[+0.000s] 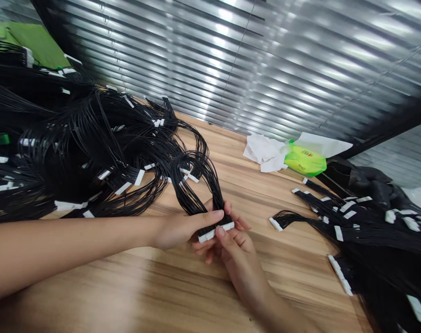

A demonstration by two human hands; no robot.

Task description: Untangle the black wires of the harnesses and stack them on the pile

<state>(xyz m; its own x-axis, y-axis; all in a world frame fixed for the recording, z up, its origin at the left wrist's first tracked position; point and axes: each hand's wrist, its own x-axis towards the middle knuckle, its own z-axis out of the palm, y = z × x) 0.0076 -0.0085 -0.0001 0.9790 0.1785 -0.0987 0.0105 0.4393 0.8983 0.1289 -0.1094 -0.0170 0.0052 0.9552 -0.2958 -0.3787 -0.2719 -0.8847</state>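
Note:
A looped black wire harness [196, 185] rises between my hands, its ends meeting at white connectors [207, 236] held side by side. My left hand [182, 229] is closed on the wires just behind the connectors, thumb lying across the top. From the lower right, my right hand [236, 252] pinches the connectors, its thumb on their front edge and its fingers underneath. Parts of the fingers of both hands are hidden below the harness.
A large heap of black harnesses [82, 134] with white connectors covers the left of the wooden table [182, 286]. Another pile of harnesses [376, 240] lies right. Crumpled white paper [264, 152] and a green-yellow packet [304, 158] sit near metallic blinds [210, 55].

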